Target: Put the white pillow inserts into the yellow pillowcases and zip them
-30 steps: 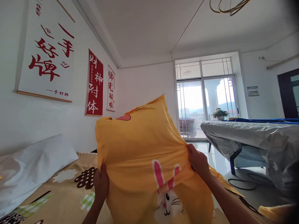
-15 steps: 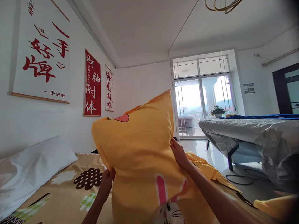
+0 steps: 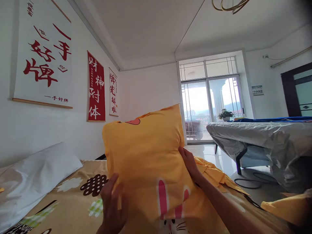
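A yellow pillow [image 3: 143,152] stands upright on the bed in front of me, in a case printed with a white rabbit with pink ears and a carrot at the top. My right hand [image 3: 188,161] grips its right side edge, fingers partly hidden behind the fabric. Beside the lower left edge is my left hand [image 3: 114,201], slightly blurred, with its fingers apart and against or just off the cloth. Under the pillow lies a brown bedsheet [image 3: 73,208] with cloud shapes and dotted patches.
A white pillow [image 3: 48,172] lies at the left by the wall. Crumpled yellow cloth [image 3: 212,172] rests at the bed's right edge. Across the floor stands a table [image 3: 255,133] under a plastic cover, with a potted plant [image 3: 225,114]. Scrolls hang on the left wall.
The pillow's top has dropped lower and moved slightly right. My left hand has let go of the left edge and opened in front of it. My right hand keeps its grip.
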`<state>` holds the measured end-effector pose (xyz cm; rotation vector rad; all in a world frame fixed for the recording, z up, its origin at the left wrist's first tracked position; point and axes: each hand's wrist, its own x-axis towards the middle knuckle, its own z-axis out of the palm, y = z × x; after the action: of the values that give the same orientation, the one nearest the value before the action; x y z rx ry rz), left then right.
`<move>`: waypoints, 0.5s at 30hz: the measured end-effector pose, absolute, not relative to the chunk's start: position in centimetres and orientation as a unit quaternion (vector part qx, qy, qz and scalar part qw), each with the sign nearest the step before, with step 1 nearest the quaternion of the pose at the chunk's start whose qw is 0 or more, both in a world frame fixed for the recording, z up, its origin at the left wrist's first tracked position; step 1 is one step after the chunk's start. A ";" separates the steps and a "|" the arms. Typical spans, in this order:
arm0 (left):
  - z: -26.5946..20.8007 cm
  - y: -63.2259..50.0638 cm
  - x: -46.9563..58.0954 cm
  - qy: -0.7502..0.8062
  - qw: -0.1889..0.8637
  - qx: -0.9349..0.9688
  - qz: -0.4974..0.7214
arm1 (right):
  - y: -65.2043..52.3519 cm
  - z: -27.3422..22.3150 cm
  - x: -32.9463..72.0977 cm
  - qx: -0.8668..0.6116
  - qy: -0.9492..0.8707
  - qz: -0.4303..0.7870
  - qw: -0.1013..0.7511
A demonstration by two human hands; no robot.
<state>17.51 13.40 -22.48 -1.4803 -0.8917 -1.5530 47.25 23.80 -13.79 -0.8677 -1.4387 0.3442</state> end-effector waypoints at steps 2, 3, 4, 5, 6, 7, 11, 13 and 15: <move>-19.1 12.1 20.5 -0.306 0.474 -0.643 -0.518 | 22.7 -12.7 46.2 -0.371 -0.635 0.166 0.657; -17.3 11.9 21.8 -0.335 0.466 -0.628 -0.525 | 22.0 -12.1 45.8 -0.365 -0.637 0.173 0.657; -15.8 12.0 22.8 -0.376 0.444 -0.621 -0.526 | 21.4 -11.4 45.5 -0.360 -0.639 0.179 0.656; -14.8 12.3 23.6 -0.404 0.425 -0.626 -0.514 | 20.7 -10.6 45.2 -0.358 -0.639 0.183 0.656; -14.6 12.8 24.0 -0.425 0.404 -0.632 -0.507 | 20.1 -9.9 45.2 -0.357 -0.638 0.184 0.657; -15.1 13.3 24.1 -0.438 0.383 -0.646 -0.495 | 19.6 -9.3 45.2 -0.358 -0.634 0.183 0.661; -23.6 14.3 23.8 -0.492 0.239 -0.703 -0.455 | 18.2 -7.7 46.0 -0.364 -0.604 0.171 0.688; -28.0 14.3 24.1 -0.520 0.115 -0.725 -0.436 | 17.6 -7.0 45.8 -0.357 -0.591 0.166 0.704; -29.8 14.4 25.2 -0.503 0.001 -0.747 -0.435 | 16.5 -5.9 44.9 -0.339 -0.587 0.161 0.717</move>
<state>25.24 14.35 -29.80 -2.3447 -1.5783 -1.3672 44.86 16.49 -5.88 -0.7510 -1.2987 0.3553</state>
